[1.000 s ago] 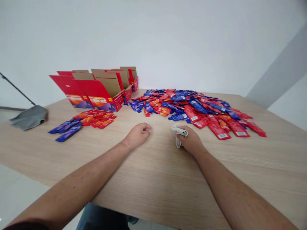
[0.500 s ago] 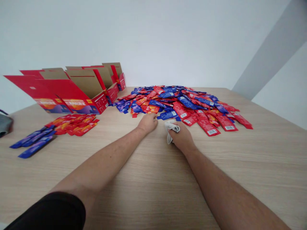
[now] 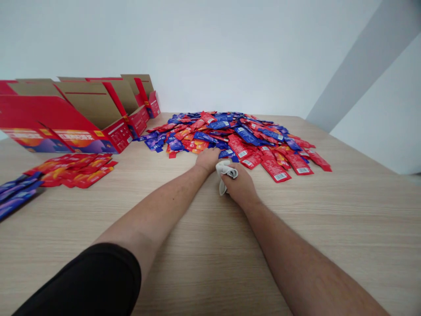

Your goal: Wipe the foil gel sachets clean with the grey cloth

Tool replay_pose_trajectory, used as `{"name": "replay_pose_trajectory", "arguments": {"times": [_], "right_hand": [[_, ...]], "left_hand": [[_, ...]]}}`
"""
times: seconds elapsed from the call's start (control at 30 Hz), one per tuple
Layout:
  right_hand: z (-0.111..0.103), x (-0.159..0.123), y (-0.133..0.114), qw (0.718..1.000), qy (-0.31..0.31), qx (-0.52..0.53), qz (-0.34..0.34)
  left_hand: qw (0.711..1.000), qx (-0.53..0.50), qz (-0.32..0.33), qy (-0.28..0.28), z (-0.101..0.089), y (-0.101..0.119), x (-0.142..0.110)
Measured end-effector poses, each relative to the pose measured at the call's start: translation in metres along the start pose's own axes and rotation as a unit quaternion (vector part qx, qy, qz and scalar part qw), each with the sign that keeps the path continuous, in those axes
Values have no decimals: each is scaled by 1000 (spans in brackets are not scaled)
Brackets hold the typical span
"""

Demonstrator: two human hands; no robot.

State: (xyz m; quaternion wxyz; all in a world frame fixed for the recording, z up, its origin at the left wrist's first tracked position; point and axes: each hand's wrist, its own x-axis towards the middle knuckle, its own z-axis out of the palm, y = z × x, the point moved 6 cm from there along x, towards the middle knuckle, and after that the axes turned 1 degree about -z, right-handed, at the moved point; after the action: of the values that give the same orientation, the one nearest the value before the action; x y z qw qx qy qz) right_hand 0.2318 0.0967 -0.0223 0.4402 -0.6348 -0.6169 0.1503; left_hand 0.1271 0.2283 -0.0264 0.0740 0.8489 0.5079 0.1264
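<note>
My left hand [image 3: 208, 159] reaches to the front edge of a heaped pile of red and blue sachets [image 3: 210, 127]. Its curled fingers cover the left end of a blue sachet [image 3: 227, 153]; whether they grip it is hidden. Just to the right, my right hand [image 3: 241, 182] is closed around a crumpled white cloth [image 3: 223, 170], resting low over the table in front of the pile. Several red sachets [image 3: 275, 170] lie with their barcodes up on the pile's right front.
Open red cardboard boxes [image 3: 82, 127] with brown insides stand in a row at the left. Before them lie overlapping red-orange sachets [image 3: 79, 170] and blue-purple sachets [image 3: 19, 195]. The wood-grain table [image 3: 329, 219] runs back to a white wall [image 3: 230, 52].
The view has turned a little right, so the boxes and pile sit further left. My left hand has moved right over the blue sachet's end. My right hand still holds the cloth.
</note>
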Motion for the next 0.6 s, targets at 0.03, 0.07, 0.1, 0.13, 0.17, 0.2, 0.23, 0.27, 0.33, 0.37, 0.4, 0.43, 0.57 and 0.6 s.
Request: {"name": "replay_pose_trajectory", "arguments": {"times": [0.03, 0.07, 0.1, 0.13, 0.17, 0.2, 0.23, 0.27, 0.33, 0.37, 0.4, 0.43, 0.57, 0.6], "right_hand": [[0, 0, 0, 1000, 0, 3, 0], [0, 0, 0, 1000, 0, 7, -1], [0, 0, -1, 1000, 0, 11, -2], [0, 0, -2, 1000, 0, 17, -4], [0, 0, -3, 1000, 1, 23, -8], [-1, -1, -6, 999, 2, 30, -13], [-2, -2, -9, 999, 4, 37, -20], [-3, -3, -13, 999, 7, 44, -28], [-9, -5, -22, 997, 23, 56, -45], [-14, -5, -26, 996, 37, 60, -52], [-18, -6, -28, 995, 52, 63, -56], [-23, -6, -30, 994, 68, 66, -57], [-33, -5, -28, 991, 97, 71, -51], [-30, -5, -28, 992, 90, 70, -52]], "left_hand": [[1000, -3, 4, 0, -2, -2, -5], [1000, -7, 5, 1, -4, -5, -10], [1000, -11, 3, 2, -6, -9, -17], [1000, -16, -5, 6, -9, -14, -24], [1000, -21, -14, 10, -11, -20, -32], [999, -28, -24, 15, -14, -27, -41], [999, -36, -34, 21, -17, -33, -50], [998, -46, -43, 26, -21, -39, -60], [995, -69, -64, 35, -30, -51, -82], [993, -82, -74, 38, -35, -56, -93], [991, -95, -84, 38, -41, -60, -104], [990, -110, -88, 32, -47, -62, -115], [980, -186, -59, -52, -62, -56, -155], [974, -207, -48, -82, -62, -52, -163]]}}
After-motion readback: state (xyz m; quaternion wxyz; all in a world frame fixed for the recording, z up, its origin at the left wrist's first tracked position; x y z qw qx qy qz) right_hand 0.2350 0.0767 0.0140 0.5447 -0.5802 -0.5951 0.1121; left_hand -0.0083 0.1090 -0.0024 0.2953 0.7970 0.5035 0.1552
